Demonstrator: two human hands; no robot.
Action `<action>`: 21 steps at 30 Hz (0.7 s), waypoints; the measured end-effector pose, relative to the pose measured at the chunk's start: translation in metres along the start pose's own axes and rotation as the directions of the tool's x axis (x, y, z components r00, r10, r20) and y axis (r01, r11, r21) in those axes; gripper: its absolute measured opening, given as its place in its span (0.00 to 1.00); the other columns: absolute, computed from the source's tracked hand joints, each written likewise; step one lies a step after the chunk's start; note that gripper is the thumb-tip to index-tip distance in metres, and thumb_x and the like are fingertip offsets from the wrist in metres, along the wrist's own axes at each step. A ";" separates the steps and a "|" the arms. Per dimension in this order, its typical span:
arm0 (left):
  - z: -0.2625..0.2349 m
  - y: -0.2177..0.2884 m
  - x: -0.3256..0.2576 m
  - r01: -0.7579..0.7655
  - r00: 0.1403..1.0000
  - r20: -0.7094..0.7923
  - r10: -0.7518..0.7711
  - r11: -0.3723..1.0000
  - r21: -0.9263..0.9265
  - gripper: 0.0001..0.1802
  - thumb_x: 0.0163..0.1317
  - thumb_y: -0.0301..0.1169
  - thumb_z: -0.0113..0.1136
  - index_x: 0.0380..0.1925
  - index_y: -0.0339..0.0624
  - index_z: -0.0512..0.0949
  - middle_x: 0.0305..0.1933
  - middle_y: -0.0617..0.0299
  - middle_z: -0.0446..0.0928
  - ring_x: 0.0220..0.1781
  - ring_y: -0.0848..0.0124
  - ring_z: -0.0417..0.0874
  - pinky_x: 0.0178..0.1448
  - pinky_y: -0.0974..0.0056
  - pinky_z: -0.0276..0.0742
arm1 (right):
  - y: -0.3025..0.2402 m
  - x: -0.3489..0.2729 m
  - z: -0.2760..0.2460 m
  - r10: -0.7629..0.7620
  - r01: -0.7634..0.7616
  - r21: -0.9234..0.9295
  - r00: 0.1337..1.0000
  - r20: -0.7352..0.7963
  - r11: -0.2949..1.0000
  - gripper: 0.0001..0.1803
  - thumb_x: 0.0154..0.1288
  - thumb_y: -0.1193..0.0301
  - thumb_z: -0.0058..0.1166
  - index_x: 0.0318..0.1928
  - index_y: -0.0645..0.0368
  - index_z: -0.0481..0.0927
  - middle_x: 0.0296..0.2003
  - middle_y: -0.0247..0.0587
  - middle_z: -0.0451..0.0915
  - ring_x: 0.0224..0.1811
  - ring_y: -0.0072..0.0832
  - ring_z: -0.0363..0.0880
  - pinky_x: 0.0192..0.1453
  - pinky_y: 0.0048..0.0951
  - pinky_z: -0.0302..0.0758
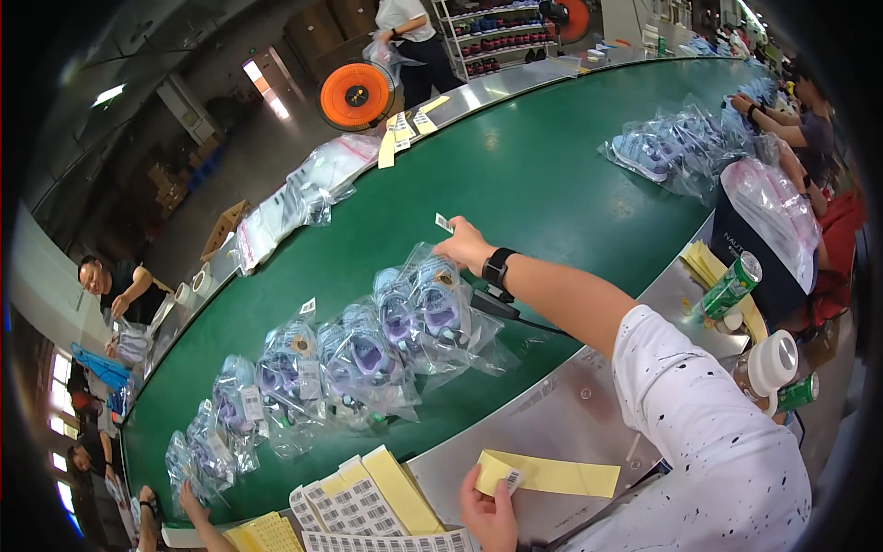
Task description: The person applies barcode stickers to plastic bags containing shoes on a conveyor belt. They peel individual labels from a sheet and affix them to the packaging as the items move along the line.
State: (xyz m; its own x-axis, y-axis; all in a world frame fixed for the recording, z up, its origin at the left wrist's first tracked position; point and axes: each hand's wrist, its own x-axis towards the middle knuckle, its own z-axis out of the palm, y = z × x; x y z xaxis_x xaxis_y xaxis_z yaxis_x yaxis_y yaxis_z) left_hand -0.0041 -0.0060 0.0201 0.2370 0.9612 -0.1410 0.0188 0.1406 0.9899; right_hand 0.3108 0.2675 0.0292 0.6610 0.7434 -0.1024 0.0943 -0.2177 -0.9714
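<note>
My right hand [464,245], with a black watch on its wrist, reaches out over the green conveyor belt [552,184]. It pinches a small white barcode sticker [444,223] in its fingertips. Just below it lies a clear bag with light blue and purple shoes [430,308], the last in a row of such bags [276,377]. My left hand [489,511], near the bottom edge, holds a yellow backing strip [552,477] with one white sticker at its end.
Sheets of barcode stickers and yellow backing paper [363,506] lie on the metal ledge. Two green cans [731,287] and a white-lidded jar [771,361] stand at the right. More bagged shoes [667,147] lie far right. Other people work around the belt.
</note>
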 end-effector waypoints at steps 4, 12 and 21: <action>0.001 0.002 0.000 0.093 0.995 0.023 -0.092 0.995 -0.024 0.23 0.60 0.18 0.52 0.57 0.30 0.63 0.47 0.50 0.75 0.47 0.68 0.79 0.50 0.67 0.76 | 0.027 -0.004 -0.006 -0.189 0.212 0.129 0.967 -0.169 0.969 0.33 0.45 0.81 0.60 0.56 0.63 0.67 0.34 0.44 0.79 0.35 0.31 0.78 0.38 0.30 0.75; -0.007 0.012 0.001 0.280 0.954 0.134 -0.269 0.958 -0.068 0.22 0.65 0.24 0.52 0.58 0.34 0.63 0.52 0.54 0.72 0.51 0.68 0.76 0.54 0.68 0.73 | 0.027 -0.018 -0.054 -0.194 0.195 0.263 0.981 -0.033 0.945 0.27 0.53 0.77 0.60 0.55 0.63 0.68 0.29 0.32 0.76 0.30 0.18 0.73 0.35 0.20 0.69; -0.009 0.010 0.000 0.221 0.968 0.118 -0.222 0.975 0.023 0.22 0.65 0.22 0.52 0.59 0.35 0.63 0.51 0.54 0.73 0.49 0.69 0.77 0.52 0.68 0.73 | -0.002 0.025 -0.039 0.169 -0.222 0.207 0.955 0.244 0.953 0.11 0.52 0.71 0.65 0.35 0.59 0.77 0.41 0.40 0.76 0.39 0.29 0.73 0.40 0.31 0.70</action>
State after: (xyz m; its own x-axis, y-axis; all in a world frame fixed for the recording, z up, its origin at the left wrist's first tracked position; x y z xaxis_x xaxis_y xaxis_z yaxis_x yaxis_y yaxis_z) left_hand -0.0124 -0.0021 0.0302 0.3399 0.8711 -0.3544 0.0930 0.3439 0.9344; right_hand 0.3560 0.2615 0.0368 0.4655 0.8273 -0.3147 -0.2110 -0.2416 -0.9472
